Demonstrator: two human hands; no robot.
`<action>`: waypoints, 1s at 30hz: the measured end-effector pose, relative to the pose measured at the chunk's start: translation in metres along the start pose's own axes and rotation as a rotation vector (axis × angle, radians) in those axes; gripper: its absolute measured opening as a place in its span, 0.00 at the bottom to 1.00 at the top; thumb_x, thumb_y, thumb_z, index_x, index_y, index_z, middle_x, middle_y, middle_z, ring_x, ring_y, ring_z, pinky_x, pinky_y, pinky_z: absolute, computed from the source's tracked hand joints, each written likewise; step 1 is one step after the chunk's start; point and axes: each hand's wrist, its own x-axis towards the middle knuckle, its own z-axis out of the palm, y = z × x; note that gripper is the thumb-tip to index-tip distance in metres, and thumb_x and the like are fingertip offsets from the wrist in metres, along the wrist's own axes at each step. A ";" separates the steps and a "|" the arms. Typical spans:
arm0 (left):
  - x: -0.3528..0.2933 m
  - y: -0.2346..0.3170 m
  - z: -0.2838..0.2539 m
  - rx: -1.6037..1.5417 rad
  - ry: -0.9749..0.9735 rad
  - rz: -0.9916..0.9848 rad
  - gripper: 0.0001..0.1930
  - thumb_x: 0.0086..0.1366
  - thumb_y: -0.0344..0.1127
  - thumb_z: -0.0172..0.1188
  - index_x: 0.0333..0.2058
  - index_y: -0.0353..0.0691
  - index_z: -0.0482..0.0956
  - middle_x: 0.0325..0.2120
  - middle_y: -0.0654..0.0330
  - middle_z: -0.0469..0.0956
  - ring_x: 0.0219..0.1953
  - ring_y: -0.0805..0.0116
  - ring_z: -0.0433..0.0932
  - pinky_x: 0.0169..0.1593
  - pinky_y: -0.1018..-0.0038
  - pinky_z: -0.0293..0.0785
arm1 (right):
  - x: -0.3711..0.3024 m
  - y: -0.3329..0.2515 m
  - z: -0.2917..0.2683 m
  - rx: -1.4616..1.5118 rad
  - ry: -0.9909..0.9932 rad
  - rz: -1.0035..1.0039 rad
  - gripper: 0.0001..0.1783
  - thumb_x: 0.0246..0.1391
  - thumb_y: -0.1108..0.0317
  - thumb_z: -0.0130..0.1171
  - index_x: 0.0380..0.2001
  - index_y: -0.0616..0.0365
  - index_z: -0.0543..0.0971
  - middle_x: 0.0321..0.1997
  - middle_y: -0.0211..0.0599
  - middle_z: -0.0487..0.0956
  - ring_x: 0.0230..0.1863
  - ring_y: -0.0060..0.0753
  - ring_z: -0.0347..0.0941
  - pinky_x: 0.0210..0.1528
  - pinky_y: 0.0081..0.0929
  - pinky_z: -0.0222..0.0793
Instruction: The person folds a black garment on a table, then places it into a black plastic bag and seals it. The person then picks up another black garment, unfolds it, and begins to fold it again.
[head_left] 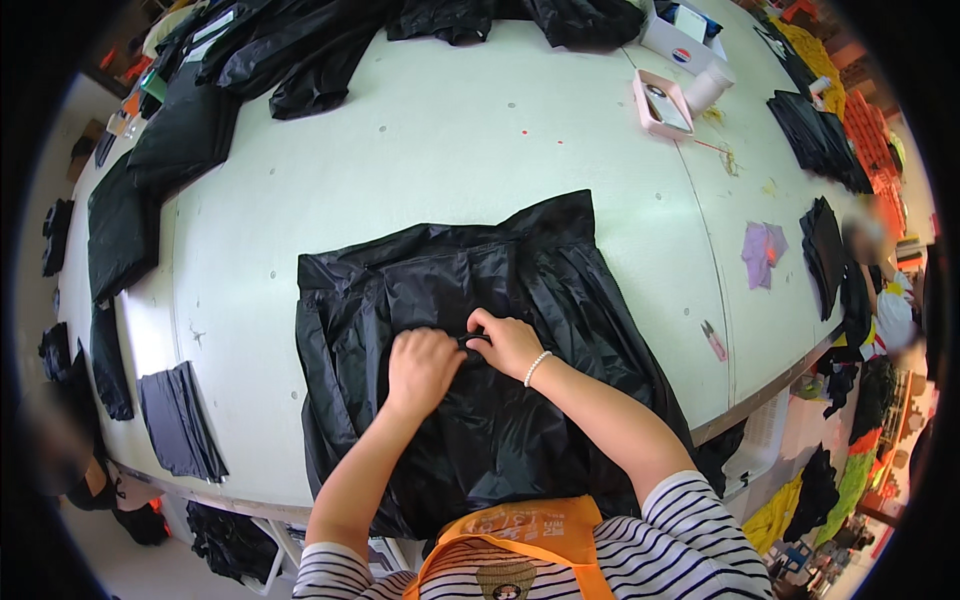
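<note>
A broad pale table (450,160) dominates; whitish floor (185,565) shows below left.

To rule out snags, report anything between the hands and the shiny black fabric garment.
Nothing visible separates left hand or right hand from the shiny black garment; the dark piece pinched may be its fabric.

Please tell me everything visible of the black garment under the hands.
The black garment looks thin and shiny, wrinkled, with long folds and a band-like far edge, its right corner reaching farthest. It lies spread on the pale table, near end partly hidden by the orange apron. The left hand and right hand touch its middle.
</note>
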 end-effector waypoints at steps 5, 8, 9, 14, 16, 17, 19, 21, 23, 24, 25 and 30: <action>-0.018 0.007 0.016 -0.109 -0.142 -0.018 0.13 0.48 0.33 0.66 0.34 0.38 0.79 0.36 0.56 0.77 0.39 0.57 0.76 0.43 0.66 0.72 | 0.001 -0.007 -0.001 -0.260 0.160 -0.249 0.07 0.44 0.65 0.60 0.21 0.55 0.75 0.29 0.40 0.75 0.36 0.45 0.72 0.37 0.40 0.68; -0.021 -0.011 0.022 -0.238 -0.138 -0.131 0.11 0.48 0.30 0.66 0.32 0.36 0.80 0.35 0.54 0.79 0.36 0.56 0.78 0.39 0.68 0.75 | -0.015 -0.018 0.004 -0.347 0.173 -0.417 0.07 0.41 0.64 0.60 0.21 0.54 0.75 0.32 0.34 0.72 0.38 0.40 0.67 0.38 0.35 0.64; -0.016 -0.017 0.021 -0.359 -0.169 -0.213 0.10 0.48 0.29 0.66 0.32 0.35 0.81 0.33 0.54 0.80 0.35 0.57 0.79 0.39 0.69 0.75 | -0.020 -0.019 0.010 -0.309 0.153 -0.408 0.08 0.44 0.62 0.61 0.26 0.54 0.76 0.32 0.33 0.72 0.38 0.38 0.68 0.41 0.34 0.64; 0.014 -0.029 0.017 -0.508 -0.245 -0.436 0.09 0.50 0.31 0.67 0.31 0.34 0.82 0.28 0.52 0.81 0.31 0.56 0.81 0.36 0.69 0.75 | 0.007 -0.003 0.005 -0.246 0.009 -0.180 0.07 0.48 0.63 0.60 0.28 0.52 0.80 0.29 0.38 0.78 0.36 0.41 0.75 0.41 0.35 0.69; 0.019 -0.009 0.012 -0.112 -0.053 -0.147 0.09 0.50 0.30 0.64 0.33 0.36 0.80 0.32 0.55 0.77 0.37 0.54 0.76 0.40 0.64 0.73 | 0.020 -0.001 -0.007 -0.055 -0.020 -0.057 0.08 0.45 0.63 0.63 0.29 0.53 0.81 0.30 0.42 0.81 0.36 0.46 0.77 0.39 0.39 0.72; 0.015 -0.003 0.010 -0.089 -0.049 -0.062 0.11 0.49 0.28 0.65 0.34 0.35 0.79 0.34 0.55 0.76 0.39 0.54 0.75 0.41 0.65 0.72 | 0.025 -0.001 -0.008 -0.003 -0.029 -0.035 0.08 0.44 0.63 0.64 0.29 0.53 0.81 0.31 0.42 0.81 0.37 0.46 0.77 0.39 0.40 0.72; -0.003 0.004 0.016 -0.084 -0.073 -0.007 0.13 0.48 0.26 0.64 0.35 0.32 0.78 0.36 0.55 0.75 0.42 0.54 0.74 0.44 0.63 0.73 | 0.029 -0.001 -0.007 0.078 -0.090 0.032 0.07 0.43 0.65 0.63 0.27 0.54 0.81 0.35 0.40 0.80 0.42 0.44 0.74 0.43 0.37 0.70; -0.011 0.002 0.020 -0.064 -0.060 -0.058 0.14 0.47 0.25 0.65 0.36 0.33 0.79 0.38 0.54 0.76 0.42 0.54 0.75 0.45 0.65 0.73 | 0.017 -0.007 -0.005 -0.143 0.078 -0.147 0.07 0.43 0.65 0.61 0.26 0.55 0.80 0.38 0.39 0.77 0.45 0.42 0.70 0.47 0.35 0.67; -0.011 -0.006 0.026 -0.116 -0.050 -0.112 0.15 0.47 0.24 0.64 0.37 0.34 0.79 0.38 0.54 0.77 0.42 0.54 0.76 0.45 0.66 0.73 | 0.006 -0.007 0.005 -0.355 0.219 -0.374 0.08 0.44 0.67 0.59 0.30 0.57 0.80 0.45 0.35 0.72 0.50 0.39 0.64 0.52 0.33 0.61; -0.009 -0.013 0.027 -0.145 -0.048 -0.135 0.15 0.46 0.24 0.64 0.36 0.35 0.79 0.38 0.54 0.78 0.41 0.54 0.76 0.45 0.66 0.73 | 0.000 -0.006 0.011 -0.325 0.290 -0.471 0.10 0.45 0.69 0.57 0.34 0.58 0.79 0.45 0.35 0.73 0.50 0.38 0.66 0.50 0.33 0.63; -0.010 -0.017 0.027 -0.177 -0.046 -0.168 0.15 0.46 0.24 0.64 0.36 0.35 0.79 0.37 0.54 0.78 0.41 0.54 0.76 0.45 0.66 0.73 | -0.006 -0.010 0.011 -0.285 0.284 -0.460 0.11 0.46 0.70 0.57 0.36 0.58 0.79 0.44 0.35 0.73 0.49 0.37 0.67 0.50 0.32 0.63; 0.025 -0.036 0.008 -0.537 -0.252 -0.532 0.10 0.47 0.25 0.66 0.32 0.33 0.81 0.30 0.52 0.81 0.34 0.56 0.80 0.41 0.69 0.76 | 0.010 0.003 0.009 -0.186 0.193 -0.341 0.13 0.47 0.68 0.59 0.39 0.55 0.80 0.37 0.32 0.79 0.44 0.36 0.73 0.49 0.33 0.65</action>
